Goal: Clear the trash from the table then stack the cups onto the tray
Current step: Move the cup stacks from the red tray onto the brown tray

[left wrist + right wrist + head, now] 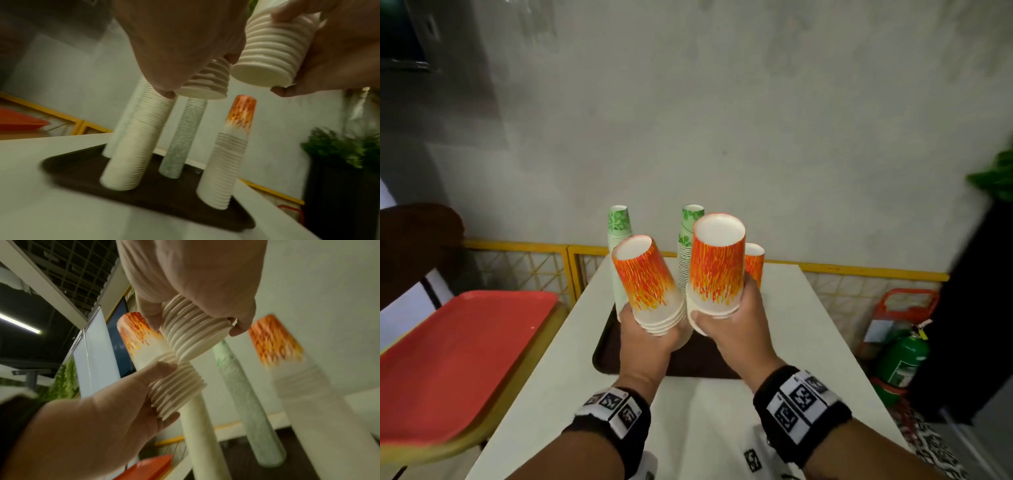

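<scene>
Here both hands [643,329] [726,315] grip short orange stacks [650,284] [715,267] above the tray [606,342], whose tall stacks [131,146] a careless lowering could topple.

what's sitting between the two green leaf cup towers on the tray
Nothing stands between the left green tower and the right green tower in the head view; only bare wall shows through the gap.

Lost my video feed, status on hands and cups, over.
Left hand grips a short stack of orange flame cups; right hand grips another. Both held above the dark brown tray. Tall cup stacks crowd the tray.
</scene>
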A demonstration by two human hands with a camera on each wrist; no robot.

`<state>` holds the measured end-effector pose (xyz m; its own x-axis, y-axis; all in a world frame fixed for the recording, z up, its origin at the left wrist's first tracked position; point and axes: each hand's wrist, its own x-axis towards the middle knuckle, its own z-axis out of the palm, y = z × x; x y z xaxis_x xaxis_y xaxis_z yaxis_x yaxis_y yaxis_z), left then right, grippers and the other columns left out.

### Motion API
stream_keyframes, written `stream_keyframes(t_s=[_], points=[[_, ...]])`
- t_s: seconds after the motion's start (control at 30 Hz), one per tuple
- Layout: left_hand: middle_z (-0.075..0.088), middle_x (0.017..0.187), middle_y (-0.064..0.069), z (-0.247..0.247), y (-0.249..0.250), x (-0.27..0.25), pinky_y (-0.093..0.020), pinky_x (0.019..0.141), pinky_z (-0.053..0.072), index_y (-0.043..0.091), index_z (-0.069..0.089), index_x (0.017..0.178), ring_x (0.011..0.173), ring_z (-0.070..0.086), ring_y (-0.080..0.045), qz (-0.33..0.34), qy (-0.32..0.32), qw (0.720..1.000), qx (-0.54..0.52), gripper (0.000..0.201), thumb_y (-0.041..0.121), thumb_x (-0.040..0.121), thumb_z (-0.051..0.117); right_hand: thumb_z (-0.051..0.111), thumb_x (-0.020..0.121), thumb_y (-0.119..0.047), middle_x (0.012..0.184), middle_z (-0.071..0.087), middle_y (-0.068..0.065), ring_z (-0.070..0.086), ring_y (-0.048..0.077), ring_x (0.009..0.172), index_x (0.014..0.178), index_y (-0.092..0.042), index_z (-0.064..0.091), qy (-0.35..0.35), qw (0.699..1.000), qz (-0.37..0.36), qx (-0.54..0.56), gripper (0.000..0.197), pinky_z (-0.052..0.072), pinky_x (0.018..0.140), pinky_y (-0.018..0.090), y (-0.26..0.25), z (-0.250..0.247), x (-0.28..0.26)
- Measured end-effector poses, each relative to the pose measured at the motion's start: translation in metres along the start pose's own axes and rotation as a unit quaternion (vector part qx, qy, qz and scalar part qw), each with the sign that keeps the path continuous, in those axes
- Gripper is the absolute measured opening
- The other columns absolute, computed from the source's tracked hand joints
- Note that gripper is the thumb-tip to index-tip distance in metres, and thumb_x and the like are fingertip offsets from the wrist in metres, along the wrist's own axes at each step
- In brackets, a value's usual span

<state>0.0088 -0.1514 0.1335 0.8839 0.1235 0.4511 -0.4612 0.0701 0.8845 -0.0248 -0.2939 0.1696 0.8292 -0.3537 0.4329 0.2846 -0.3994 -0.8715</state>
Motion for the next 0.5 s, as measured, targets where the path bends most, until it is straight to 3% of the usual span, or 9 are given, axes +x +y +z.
stream_keyframes(t_s=[0.03,0.13,0.23,0.4,0.5], points=[[0.075,0.097,0.000,0.014,0.004,0.003,-0.039,0.080,0.059,0.019,0.065,0.104,0.090,0.072,-0.014,0.004,-0.004,1.000,-0.003,0.053,0.005,0.060,0.092,0.085,0.050,-0.041,0.108,0.064,-0.017,0.063,-0.004,0.100,0.111,-0.043,0.048,0.027,1.000,-0.010,0.005,0.072,0.054,0.088,0.023,-0.008,-0.010,0.017],[0.071,0.090,0.025,0.050,0.026,0.015,-0.006,0.071,0.049,0.031,0.051,0.097,0.083,0.065,0.012,0.014,0.012,1.000,-0.020,0.059,0.002,0.060,0.087,0.080,0.050,-0.048,0.114,0.062,-0.011,0.062,0.012,0.106,0.119,-0.043,0.043,0.091,0.996,-0.021,-0.008,0.078,0.054,0.091,0.039,-0.018,-0.026,0.068],[0.064,0.090,0.040,0.074,0.039,0.032,0.001,0.070,0.043,0.036,0.048,0.093,0.084,0.062,0.018,0.030,0.005,0.999,-0.014,0.056,0.005,0.064,0.084,0.080,0.054,-0.047,0.115,0.058,-0.006,0.060,0.019,0.107,0.129,-0.035,0.042,0.124,0.992,-0.013,-0.034,0.085,0.053,0.092,0.045,-0.011,-0.030,0.106],[0.062,0.100,0.020,0.082,0.037,0.067,0.002,0.074,0.040,0.030,0.044,0.107,0.089,0.058,0.018,0.036,0.029,0.999,-0.004,0.063,0.018,0.063,0.087,0.076,0.053,-0.055,0.113,0.059,-0.004,0.061,0.022,0.105,0.127,-0.035,0.041,0.135,0.988,0.028,-0.074,0.084,0.053,0.092,0.049,0.025,-0.027,0.137],[0.060,0.106,0.017,0.079,0.036,0.087,-0.001,0.079,0.043,0.024,0.041,0.116,0.094,0.058,0.015,0.060,0.032,0.998,0.012,0.070,0.008,0.066,0.088,0.076,0.052,-0.057,0.112,0.060,-0.004,0.061,0.023,0.104,0.124,-0.035,0.040,0.114,0.988,0.059,-0.089,0.084,0.052,0.093,0.050,0.053,-0.019,0.144]])
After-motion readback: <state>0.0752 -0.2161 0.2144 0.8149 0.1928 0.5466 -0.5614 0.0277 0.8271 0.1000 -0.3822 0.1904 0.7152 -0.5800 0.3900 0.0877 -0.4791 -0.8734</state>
